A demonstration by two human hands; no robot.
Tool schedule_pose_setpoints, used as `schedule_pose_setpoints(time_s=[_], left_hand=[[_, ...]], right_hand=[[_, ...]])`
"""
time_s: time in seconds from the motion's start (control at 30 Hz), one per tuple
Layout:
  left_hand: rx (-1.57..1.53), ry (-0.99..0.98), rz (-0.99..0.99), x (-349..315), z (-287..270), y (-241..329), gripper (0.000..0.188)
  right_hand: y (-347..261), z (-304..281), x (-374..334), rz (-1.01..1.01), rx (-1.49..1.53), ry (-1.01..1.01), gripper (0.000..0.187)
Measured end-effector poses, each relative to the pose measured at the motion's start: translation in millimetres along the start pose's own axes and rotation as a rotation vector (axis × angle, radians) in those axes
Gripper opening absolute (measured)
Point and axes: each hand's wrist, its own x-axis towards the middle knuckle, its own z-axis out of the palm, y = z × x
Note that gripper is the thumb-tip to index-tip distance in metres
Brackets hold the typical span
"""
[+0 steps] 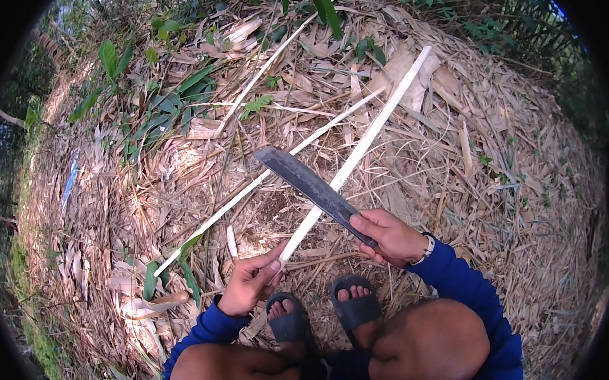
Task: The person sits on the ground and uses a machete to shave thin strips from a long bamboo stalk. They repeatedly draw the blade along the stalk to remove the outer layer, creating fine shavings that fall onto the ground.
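My left hand [253, 282] pinches the near end of a long pale strip, which looks like split bamboo [376, 124]. From there the strip slants away to the far right. In my right hand [388, 236] is a machete [305, 181] with a dark, broad blade, gripped at its handle end. The blade points to the far left and crosses over the strip, seeming to touch it. Whether its edge bites into the strip cannot be made out. Thin curled shavings [418, 154] lie to the right of the strip.
Left of the held strip, another pale strip [250, 187] lies on the ground. A third thin strip [272, 61] lies farther off. Dry leaves and husks [509, 201] cover the ground, with green leaves [171, 104] at the left. My sandalled feet [353, 303] are just below my hands.
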Motion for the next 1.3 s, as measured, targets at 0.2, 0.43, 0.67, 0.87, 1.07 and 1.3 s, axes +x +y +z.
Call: schedule_pose_setpoints(time_s=[0.2,0.43,0.67,0.87,1.07,1.3], left_hand=[[0.066,0.016,0.042,2.8,0.6,-10.7,0.042],[0.147,-0.019,0.072,8.5,6.0,-5.8,0.021],[0.133,-0.042,0.049,11.4,16.7,2.1,0.024],[0.122,-0.033,0.128,9.5,19.8,-0.9,0.035],[0.173,-0.071,0.109,7.2,7.8,-6.6,0.043],[0.193,-0.104,0.070,-6.0,-7.3,-8.8,0.043]], right_hand=[[8.3,10.5,-2.5,0.071,-0.185,-0.135,0.035],[8.8,21.0,-1.4,0.024,-0.177,-0.078,0.040],[-2.5,18.7,3.2,0.054,-0.248,-0.115,0.038],[-4.8,12.0,-1.5,0.002,-0.218,-0.056,0.033],[-4.8,-6.2,-5.7,0.022,-0.093,0.033,0.032],[-6.5,-13.7,-10.6,0.024,-0.121,0.051,0.032]])
